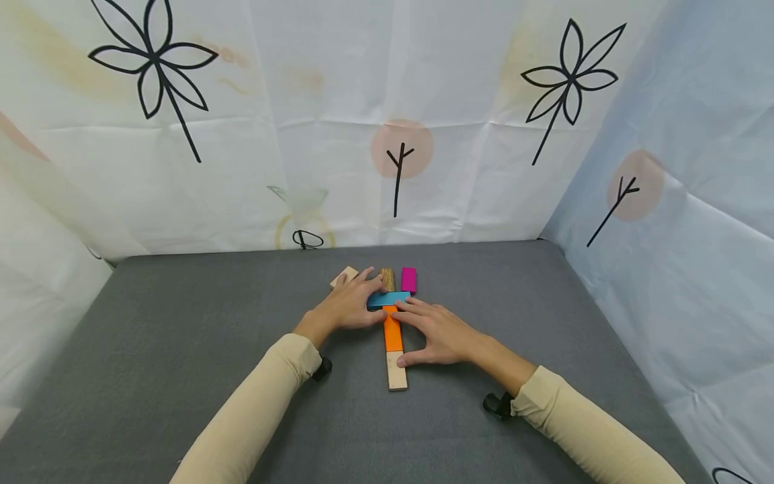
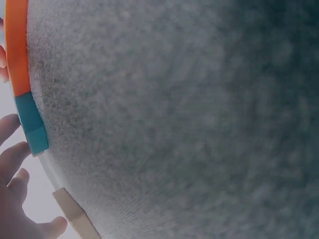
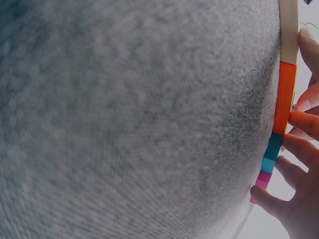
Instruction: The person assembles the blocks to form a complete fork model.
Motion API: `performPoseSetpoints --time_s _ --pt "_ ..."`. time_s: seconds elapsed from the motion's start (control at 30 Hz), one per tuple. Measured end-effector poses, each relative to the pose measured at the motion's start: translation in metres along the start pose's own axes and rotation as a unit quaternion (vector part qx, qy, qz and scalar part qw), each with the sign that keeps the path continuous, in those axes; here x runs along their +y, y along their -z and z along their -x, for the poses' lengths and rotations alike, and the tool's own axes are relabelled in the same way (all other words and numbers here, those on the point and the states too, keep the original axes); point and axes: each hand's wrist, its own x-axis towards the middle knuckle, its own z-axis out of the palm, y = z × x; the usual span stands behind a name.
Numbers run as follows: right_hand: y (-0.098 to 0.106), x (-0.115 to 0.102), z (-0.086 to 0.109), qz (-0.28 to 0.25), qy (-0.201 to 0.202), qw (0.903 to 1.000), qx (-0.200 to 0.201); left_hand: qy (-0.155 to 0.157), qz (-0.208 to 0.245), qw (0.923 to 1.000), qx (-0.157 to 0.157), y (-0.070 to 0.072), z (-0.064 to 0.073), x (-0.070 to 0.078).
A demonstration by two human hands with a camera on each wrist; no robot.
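Several wooden blocks lie on the grey cloth in a T-like layout. A blue block (image 1: pixel 387 300) crosses the top of an orange block (image 1: pixel 393 334), and a plain wood block (image 1: pixel 396 375) continues below it. My left hand (image 1: pixel 351 304) reaches over the blue block's left end, thumb beside the orange block and fingertips near a gold-brown block (image 1: pixel 388 278). On the other side, my right hand (image 1: pixel 444 333) lies with spread fingers at the blue and orange blocks, its thumb touching the plain block. Above stands a magenta block (image 1: pixel 408 279) near the blue one's right end.
Another plain wood block (image 1: pixel 345 276) lies slanted beyond the left fingers, partly hidden by them. A grey cloth surface (image 1: pixel 199 349) stretches around the blocks. White printed fabric (image 1: pixel 471 181) hangs behind it and along the sides.
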Motion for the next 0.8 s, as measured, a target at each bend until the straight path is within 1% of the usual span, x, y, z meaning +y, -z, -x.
performPoseSetpoints --time_s 0.33,0.57,0.67,0.8 --pt "-0.001 0.001 0.000 -0.002 0.003 1.0000 0.004 -0.003 -0.004 1.0000 0.000 -0.001 0.001 -0.001" --pt "-0.001 0.002 0.000 0.001 0.004 1.0000 0.004 -0.009 -0.023 0.9997 0.000 0.002 0.002 0.000" --pt "-0.001 0.002 0.000 0.001 0.003 1.0000 0.001 -0.013 -0.026 0.9995 0.011 0.006 0.005 -0.002" --pt "-0.001 0.002 0.000 0.003 0.001 1.0000 0.000 -0.001 -0.023 0.9990 0.037 0.014 0.013 -0.010"
